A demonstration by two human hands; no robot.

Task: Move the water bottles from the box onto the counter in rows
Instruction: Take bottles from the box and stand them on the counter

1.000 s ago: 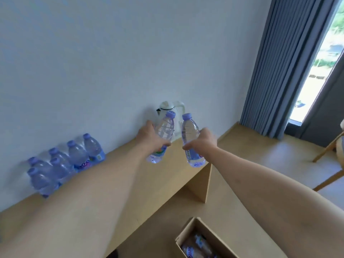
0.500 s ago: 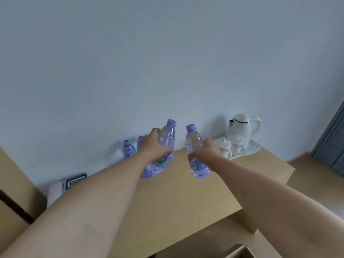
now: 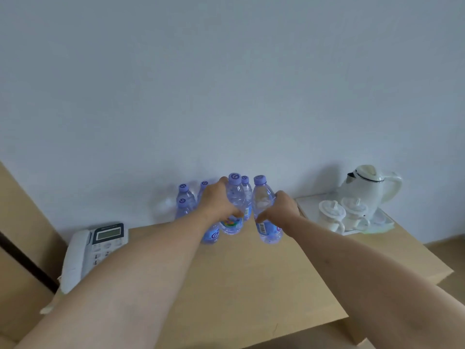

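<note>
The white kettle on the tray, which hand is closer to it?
The right hand. It grips a bottle just left of the tray where the white kettle stands. The left hand grips another bottle farther left, by the standing bottles.

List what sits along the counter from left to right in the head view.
Telephone → standing bottles → bottle in the left hand → bottle in the right hand → two white lidded cups → white kettle.

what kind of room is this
Probably a hotel guest room: a white corded desk phone, a white electric kettle with lidded white cups on a tray, all on a light wooden counter.
</note>
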